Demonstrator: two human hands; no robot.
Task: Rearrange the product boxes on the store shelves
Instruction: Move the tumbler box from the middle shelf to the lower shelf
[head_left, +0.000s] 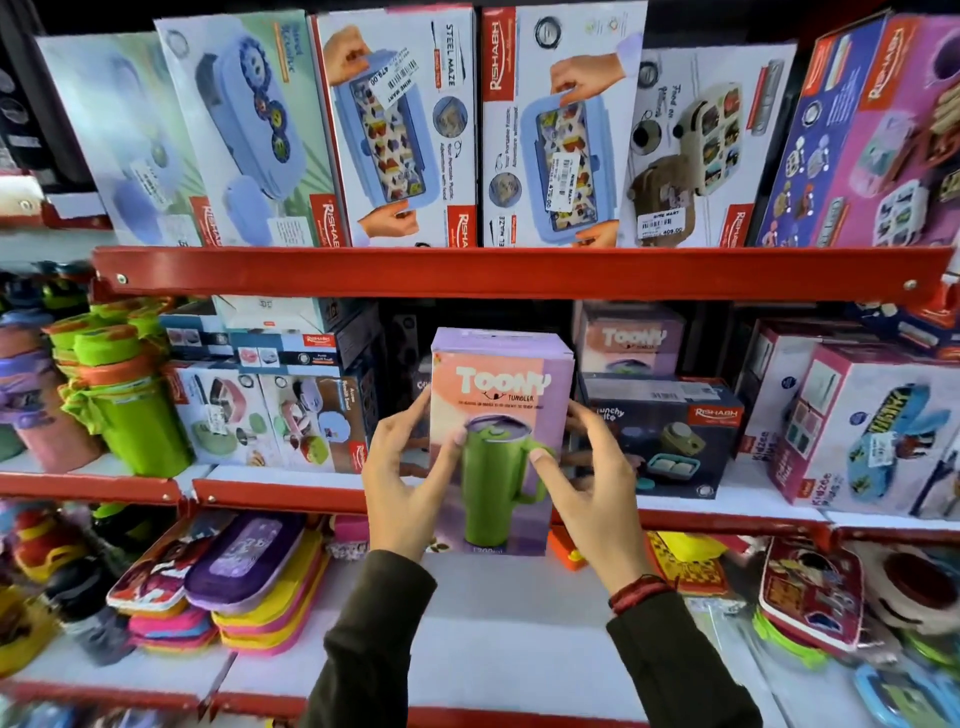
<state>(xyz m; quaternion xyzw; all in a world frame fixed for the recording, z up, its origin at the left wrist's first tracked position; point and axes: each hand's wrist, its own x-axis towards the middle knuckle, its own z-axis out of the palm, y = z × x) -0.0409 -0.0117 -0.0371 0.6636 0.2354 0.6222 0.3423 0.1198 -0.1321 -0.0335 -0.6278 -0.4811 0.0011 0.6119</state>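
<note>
Two hands on one box: the left hand (400, 483) and right hand (587, 488) clasp the Toony tumbler box (498, 441) by its sides, fingers spread, thumbs on its front, holding it upright at the middle shelf's red edge (280, 493). Near left, stacked pouches (228, 582). Just right, a dark Rishabh box (670, 441); behind it, a second Toony box (628, 343). Farther up, lunch box cartons (405, 130) line the top shelf.
</note>
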